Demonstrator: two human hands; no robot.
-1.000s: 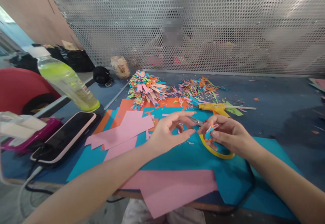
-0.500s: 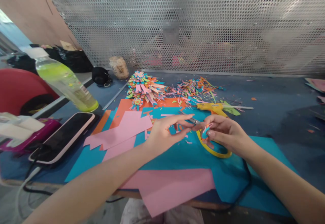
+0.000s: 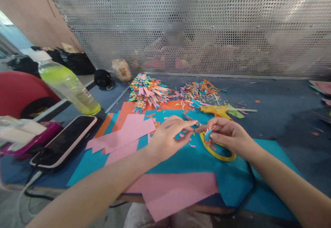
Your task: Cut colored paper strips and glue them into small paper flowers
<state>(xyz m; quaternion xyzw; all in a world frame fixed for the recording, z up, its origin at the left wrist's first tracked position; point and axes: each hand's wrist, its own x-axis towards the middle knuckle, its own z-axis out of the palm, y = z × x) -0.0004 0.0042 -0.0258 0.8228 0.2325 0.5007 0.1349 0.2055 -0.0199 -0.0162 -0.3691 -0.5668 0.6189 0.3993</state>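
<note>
My right hand (image 3: 227, 134) pinches a small paper flower (image 3: 208, 133) of blue, pink and orange strips between thumb and fingers. My left hand (image 3: 169, 135) reaches across to it, thumb and forefinger closing on the flower's left edge, the other fingers curled. Both hands hover over a teal paper sheet (image 3: 186, 155). Yellow-handled scissors (image 3: 217, 152) lie on the sheet just under my right hand, their blades pointing up-left behind my fingers.
Pink sheets (image 3: 129, 129) and orange paper lie left of the hands. Finished paper flowers (image 3: 146, 90) and a heap of cut scraps (image 3: 199, 90) sit farther back, with a yellow glue gun (image 3: 218, 110). A phone (image 3: 64, 140), a green drink bottle (image 3: 68, 83) and a perforated metal screen (image 3: 207, 24) border the table.
My left hand has moved right and its open fingers have come together at the flower. My right hand has shifted slightly left and up with the flower.
</note>
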